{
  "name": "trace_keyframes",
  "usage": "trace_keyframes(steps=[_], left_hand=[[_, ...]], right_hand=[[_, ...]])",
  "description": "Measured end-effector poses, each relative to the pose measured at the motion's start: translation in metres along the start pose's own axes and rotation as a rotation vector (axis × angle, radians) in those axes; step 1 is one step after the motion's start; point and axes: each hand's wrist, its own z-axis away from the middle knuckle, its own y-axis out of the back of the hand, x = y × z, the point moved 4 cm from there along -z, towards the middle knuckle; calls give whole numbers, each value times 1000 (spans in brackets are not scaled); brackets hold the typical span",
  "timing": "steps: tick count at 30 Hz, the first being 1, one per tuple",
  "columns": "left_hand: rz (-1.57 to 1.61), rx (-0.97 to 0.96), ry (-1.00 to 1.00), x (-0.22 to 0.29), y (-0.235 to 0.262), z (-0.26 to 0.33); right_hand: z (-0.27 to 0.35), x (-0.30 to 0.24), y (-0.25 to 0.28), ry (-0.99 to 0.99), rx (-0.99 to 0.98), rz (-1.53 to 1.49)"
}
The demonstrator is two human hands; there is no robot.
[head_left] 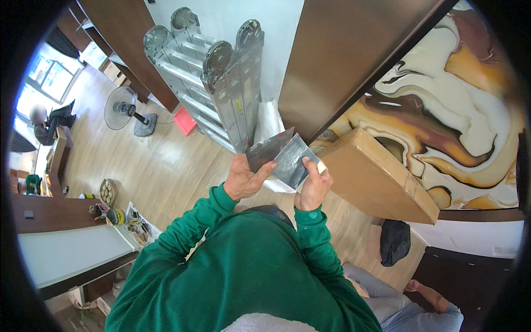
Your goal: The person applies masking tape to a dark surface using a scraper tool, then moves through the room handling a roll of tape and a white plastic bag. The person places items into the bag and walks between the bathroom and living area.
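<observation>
My left hand (243,180) is closed on a dark, flat metal plate (265,152), its thumb stretched toward the neighbouring plate. Between the thumb and fingers of my right hand (315,185) is a lighter grey, rectangular metal plate (292,162). The two plates come together in front of my body, the grey one overlapping the edge of the dark one. Both look like thin scraper blades, though no handle shows clearly. Something white (279,186) shows just below the grey plate; I cannot make out what it is.
A folded aluminium ladder (235,94) leans ahead. A long cardboard box (381,177) stands to the right before a swirl-patterned panel (459,99). Left lie a fan (124,110) and a red tray (185,120). Another person's arm (434,299) is at lower right, near a black bag (395,242).
</observation>
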Motion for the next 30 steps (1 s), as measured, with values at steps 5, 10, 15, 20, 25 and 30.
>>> trace_keyframes(steps=[5,10,15,20,25,30], left_hand=[[-50,15,-8,2,-18,-3],[-5,-46,159,-7,-18,-7],[131,139,272,-18,-8,-16],[438,274,368,-18,12,-22],[630,294,497,-16,11,-24],[719,386,562,-17,-21,-23]], right_hand=[[-10,3,15,-74,-10,-79],[-22,4,19,-91,-91,-119],[-37,-8,24,-95,-119,-175],[-50,-44,35,80,-141,-84],[-48,-38,27,120,-207,-37],[-39,-22,15,132,-193,-93]])
